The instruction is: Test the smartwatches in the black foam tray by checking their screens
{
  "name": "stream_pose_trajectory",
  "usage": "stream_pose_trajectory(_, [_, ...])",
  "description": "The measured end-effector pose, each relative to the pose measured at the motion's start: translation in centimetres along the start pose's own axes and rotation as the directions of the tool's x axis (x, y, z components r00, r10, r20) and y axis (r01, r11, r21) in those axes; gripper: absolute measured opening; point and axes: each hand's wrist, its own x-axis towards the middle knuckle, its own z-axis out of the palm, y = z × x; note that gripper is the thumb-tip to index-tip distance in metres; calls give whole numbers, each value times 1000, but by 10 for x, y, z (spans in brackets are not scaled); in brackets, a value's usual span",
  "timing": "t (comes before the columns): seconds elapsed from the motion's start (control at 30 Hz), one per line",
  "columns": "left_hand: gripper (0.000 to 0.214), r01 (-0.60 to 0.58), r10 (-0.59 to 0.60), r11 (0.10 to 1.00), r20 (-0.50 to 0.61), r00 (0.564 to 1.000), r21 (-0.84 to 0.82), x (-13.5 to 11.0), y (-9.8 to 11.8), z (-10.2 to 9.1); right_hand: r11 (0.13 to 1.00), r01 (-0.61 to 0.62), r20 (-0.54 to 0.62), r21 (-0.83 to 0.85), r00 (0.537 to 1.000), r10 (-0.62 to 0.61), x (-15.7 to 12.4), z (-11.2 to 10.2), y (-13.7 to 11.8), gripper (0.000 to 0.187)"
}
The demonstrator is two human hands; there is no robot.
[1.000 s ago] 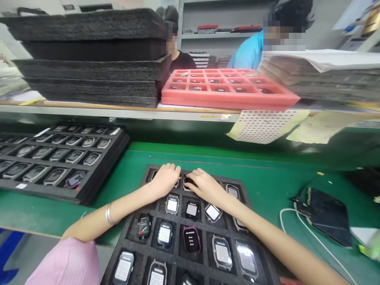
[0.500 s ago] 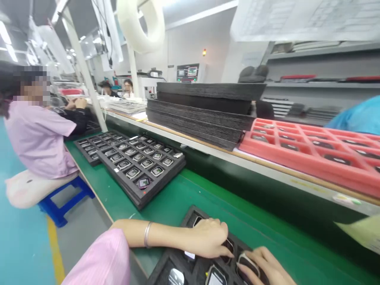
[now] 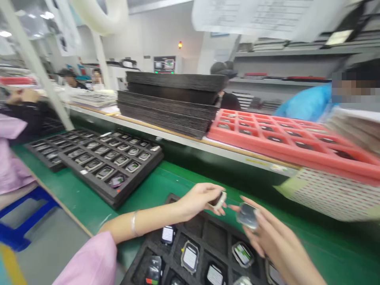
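Observation:
My left hand point(image 3: 199, 201) is closed on a square watch body point(image 3: 219, 201) with a pale rim, held above the near foam tray. Facing it, my right hand point(image 3: 268, 229) pinches a second watch body point(image 3: 247, 215) with a dark, glossy face. A small gap separates the two pieces. Below lies the black foam tray point(image 3: 202, 248) with square pockets. Several pockets hold watch bodies, such as a white-labelled one point(image 3: 190, 256) and a green-and-white one point(image 3: 242, 253). Two pockets beneath my hands are bare. My right hand and forearm hide part of the tray's right side.
Stacked black trays of watch bodies point(image 3: 114, 198) stand left on the green bench point(image 3: 175, 180). A raised shelf carries black foam sheets point(image 3: 172, 105) and a pink foam tray point(image 3: 237, 140). A dotted sheet point(image 3: 323, 194) hangs from its edge. Co-workers sit left and behind the shelf.
Both hands have risen from the tray, each with a watch body, baring two pockets. The camera view has swung right, bringing a blue-sleeved person further into sight.

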Motion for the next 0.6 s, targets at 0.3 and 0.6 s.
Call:
stream_pose_trajectory(0.3, [48, -5, 6, 948, -4, 1000, 319, -19, -13, 2, 952, -114, 264, 283, 964, 36, -11, 10, -3, 47])
stream_pose_trajectory(0.6, [37, -136, 150, 766, 30, 988, 629, -31, -9, 8, 866, -217, 416, 451, 909, 11, -2, 1, 8, 38])
